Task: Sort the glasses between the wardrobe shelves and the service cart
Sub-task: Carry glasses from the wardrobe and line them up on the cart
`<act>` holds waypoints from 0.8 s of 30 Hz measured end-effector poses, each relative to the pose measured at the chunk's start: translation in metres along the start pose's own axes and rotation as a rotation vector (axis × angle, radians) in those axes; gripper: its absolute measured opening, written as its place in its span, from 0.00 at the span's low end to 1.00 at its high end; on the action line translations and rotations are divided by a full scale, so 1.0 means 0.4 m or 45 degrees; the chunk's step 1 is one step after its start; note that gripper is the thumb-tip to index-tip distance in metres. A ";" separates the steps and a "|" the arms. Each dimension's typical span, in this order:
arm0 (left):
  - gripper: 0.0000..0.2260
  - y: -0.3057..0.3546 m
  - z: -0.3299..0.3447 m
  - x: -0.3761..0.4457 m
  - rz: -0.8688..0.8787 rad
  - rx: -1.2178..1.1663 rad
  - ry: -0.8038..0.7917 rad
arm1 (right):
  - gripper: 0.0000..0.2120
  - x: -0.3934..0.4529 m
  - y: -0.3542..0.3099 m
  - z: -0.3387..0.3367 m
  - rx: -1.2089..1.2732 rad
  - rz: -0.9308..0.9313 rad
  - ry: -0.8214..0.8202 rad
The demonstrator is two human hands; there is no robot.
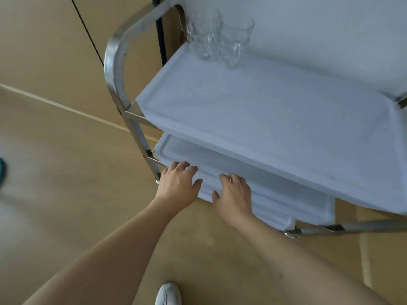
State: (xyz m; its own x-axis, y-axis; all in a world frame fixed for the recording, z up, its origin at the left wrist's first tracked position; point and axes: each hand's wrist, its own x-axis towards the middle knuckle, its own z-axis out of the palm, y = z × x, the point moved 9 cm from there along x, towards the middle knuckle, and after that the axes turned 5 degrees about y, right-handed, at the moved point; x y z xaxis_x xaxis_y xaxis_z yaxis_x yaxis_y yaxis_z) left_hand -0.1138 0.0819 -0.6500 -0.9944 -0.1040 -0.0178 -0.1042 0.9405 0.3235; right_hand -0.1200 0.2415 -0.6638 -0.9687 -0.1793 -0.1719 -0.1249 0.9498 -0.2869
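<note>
1. The left hand (179, 183) lies flat with fingers spread on the front left corner of the cart's lower shelf (275, 192); it holds nothing.
2. The right hand (234, 192) lies just beside it on the same shelf edge, fingers loosely spread, also holding nothing.
3. Two glasses (218, 38) stand side by side, close or touching, at the far left corner of the top shelf (253, 111), well apart from both hands.
4. Judgement: those two glasses look placed on the cart (116, 62), so part of the sorting seems done; neither hand carries a glass, so the next one is not yet fetched.
5. No wardrobe shelves are clearly in view, so how many glasses remain cannot be told.
6. The top shelf hides most of the lower shelf, the cart's right end is cut off, and the clear glasses blur against the pale wall.
</note>
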 end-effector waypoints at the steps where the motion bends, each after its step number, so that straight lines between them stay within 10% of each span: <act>1: 0.20 0.016 -0.033 -0.028 -0.004 0.011 -0.035 | 0.25 -0.032 -0.013 -0.030 0.004 -0.006 -0.022; 12: 0.23 0.276 -0.411 -0.251 0.059 0.054 -0.273 | 0.25 -0.336 -0.032 -0.464 0.064 0.025 -0.090; 24: 0.24 0.837 -0.639 -0.239 0.490 -0.047 -0.096 | 0.32 -0.568 0.281 -0.855 0.255 0.397 0.249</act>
State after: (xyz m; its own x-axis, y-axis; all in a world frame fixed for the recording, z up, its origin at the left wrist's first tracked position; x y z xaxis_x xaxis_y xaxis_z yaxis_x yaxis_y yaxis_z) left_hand -0.0494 0.3239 -0.2984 -0.9594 0.2790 0.0426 0.2756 0.8937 0.3540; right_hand 0.0128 0.4765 -0.3346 -0.9784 0.1790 -0.1030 0.2061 0.8787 -0.4307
